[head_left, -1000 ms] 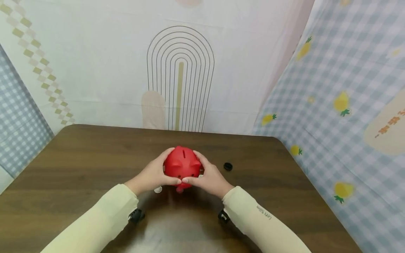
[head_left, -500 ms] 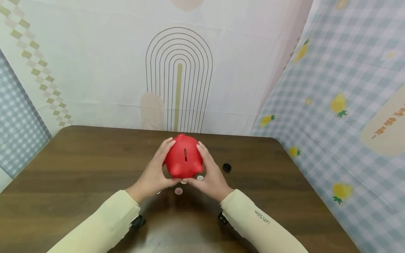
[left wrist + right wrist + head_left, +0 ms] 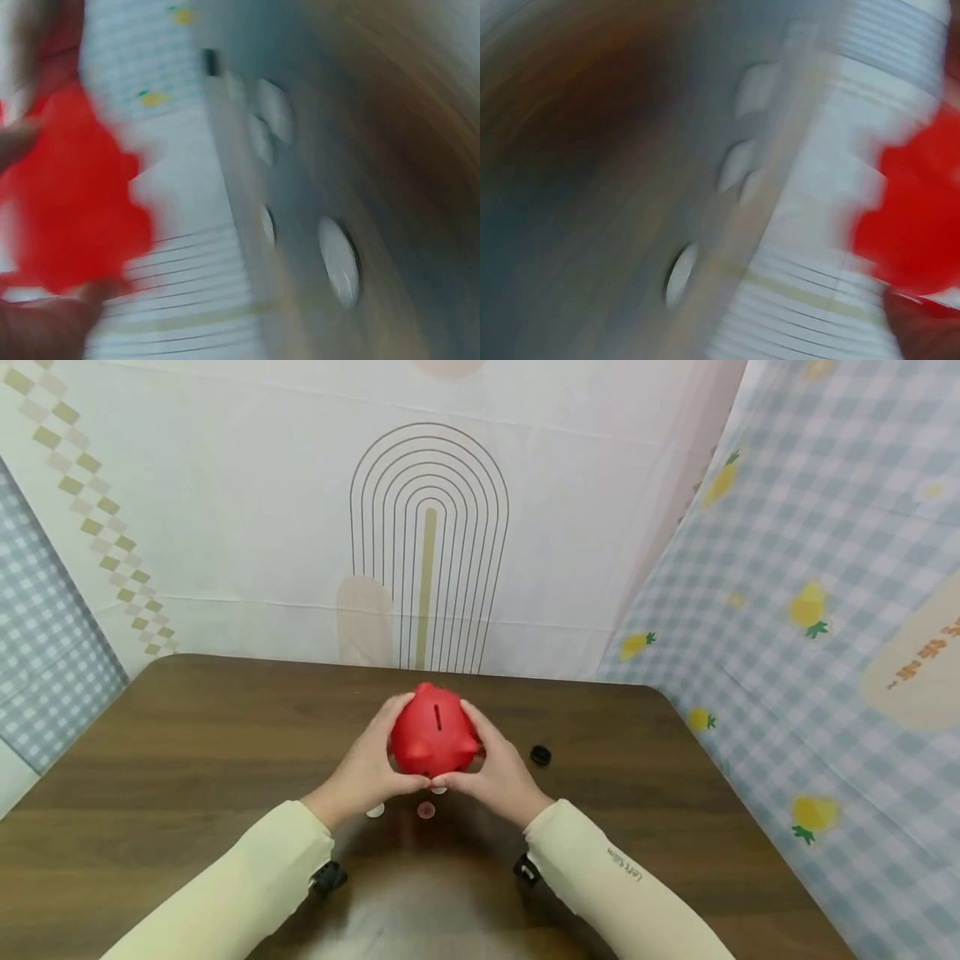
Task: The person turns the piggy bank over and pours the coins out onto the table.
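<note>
Landmark: the red pig bank [image 3: 434, 731], held above the middle of the brown table [image 3: 150, 760].

Nearest the person, two cream sleeves [image 3: 247, 877] come in from the bottom edge, each with a dark wrist strap under the cuff. A pale glare lies on the table between them.

Just nearer than the pig, coins lie on the table: one pinkish coin [image 3: 426, 810] right below it, a white coin [image 3: 375, 811] below and to the left, by the left wrist, and a small one [image 3: 438, 790] half hidden under the thumbs. Both wrist views are blurred; the left one shows pale coins [image 3: 339, 259] on the table and the red pig [image 3: 67, 202] beside a fingertip, and the right one shows the same red shape [image 3: 915, 217] and a coin [image 3: 679, 275].

The left hand [image 3: 367, 770] grasps the pig's left side and the right hand [image 3: 497, 772] its right side. The fingers of both curl round the body and the thumbs meet beneath it. The pig is off the table, with its slot on top.

To the right of the pig, a small black cap [image 3: 540, 755] sits on the table, apart from the right hand.

Beyond the pig, a white cloth with an arch of thin lines [image 3: 429, 543] hangs behind the table's far edge.
</note>
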### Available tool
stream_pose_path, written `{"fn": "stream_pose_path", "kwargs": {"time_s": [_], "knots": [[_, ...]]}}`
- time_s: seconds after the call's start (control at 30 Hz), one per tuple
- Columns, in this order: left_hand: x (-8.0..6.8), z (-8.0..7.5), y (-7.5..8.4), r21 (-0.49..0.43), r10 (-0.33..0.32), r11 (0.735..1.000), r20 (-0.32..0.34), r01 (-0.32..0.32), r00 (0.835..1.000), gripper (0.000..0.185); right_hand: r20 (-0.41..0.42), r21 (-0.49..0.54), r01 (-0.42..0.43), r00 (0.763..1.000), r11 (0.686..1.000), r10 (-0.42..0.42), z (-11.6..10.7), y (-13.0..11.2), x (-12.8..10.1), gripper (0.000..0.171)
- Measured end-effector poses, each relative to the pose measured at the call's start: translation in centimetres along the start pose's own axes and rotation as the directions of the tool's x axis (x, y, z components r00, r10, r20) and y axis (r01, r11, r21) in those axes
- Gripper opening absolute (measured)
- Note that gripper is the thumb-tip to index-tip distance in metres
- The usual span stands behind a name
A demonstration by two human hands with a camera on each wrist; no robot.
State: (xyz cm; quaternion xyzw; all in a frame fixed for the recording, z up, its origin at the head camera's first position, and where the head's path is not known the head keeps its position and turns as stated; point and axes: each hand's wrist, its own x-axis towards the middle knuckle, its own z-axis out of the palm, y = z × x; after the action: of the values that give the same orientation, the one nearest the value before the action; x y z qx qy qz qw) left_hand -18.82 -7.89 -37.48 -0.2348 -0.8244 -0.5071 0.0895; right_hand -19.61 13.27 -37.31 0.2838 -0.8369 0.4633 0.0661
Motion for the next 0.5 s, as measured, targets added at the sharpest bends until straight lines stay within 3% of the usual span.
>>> {"fn": "stream_pose_path", "kwargs": {"time_s": [0.1,0.2,0.27,0.4,0.43,0.5], "knots": [[0.03,-0.09,0.06,-0.022,-0.063,0.998,0.026,0.063,0.998,0.097,0.026,0.031,-0.063,0.998,0.998,0.062,-0.07,0.01,0.00,0.089],[0.23,-0.08,0.35,0.027,0.057,0.998,-0.013,-0.056,0.998,0.100,-0.024,-0.047,0.066,0.997,0.997,-0.067,-0.13,0.13,-0.13,0.093],[0.48,-0.01,0.33,0.057,0.095,0.994,-0.035,-0.093,0.995,0.099,-0.048,-0.057,0.084,0.995,0.995,-0.086,-0.18,0.21,-0.03,0.094],[0.48,0.08,0.07,0.036,-0.011,0.999,0.012,0.010,1.000,0.095,0.026,-0.003,-0.057,0.998,0.998,0.058,-0.13,0.33,0.03,0.092],[0.37,0.10,-0.02,0.039,-0.023,0.999,0.018,0.022,1.000,0.096,0.033,-0.007,-0.061,0.998,0.998,0.061,-0.09,0.36,-0.04,0.092],[0.23,0.09,-0.02,0.054,0.040,0.998,0.006,-0.040,0.999,0.099,0.014,-0.056,0.032,0.999,0.998,-0.031,-0.04,0.45,-0.15,0.094]]}}
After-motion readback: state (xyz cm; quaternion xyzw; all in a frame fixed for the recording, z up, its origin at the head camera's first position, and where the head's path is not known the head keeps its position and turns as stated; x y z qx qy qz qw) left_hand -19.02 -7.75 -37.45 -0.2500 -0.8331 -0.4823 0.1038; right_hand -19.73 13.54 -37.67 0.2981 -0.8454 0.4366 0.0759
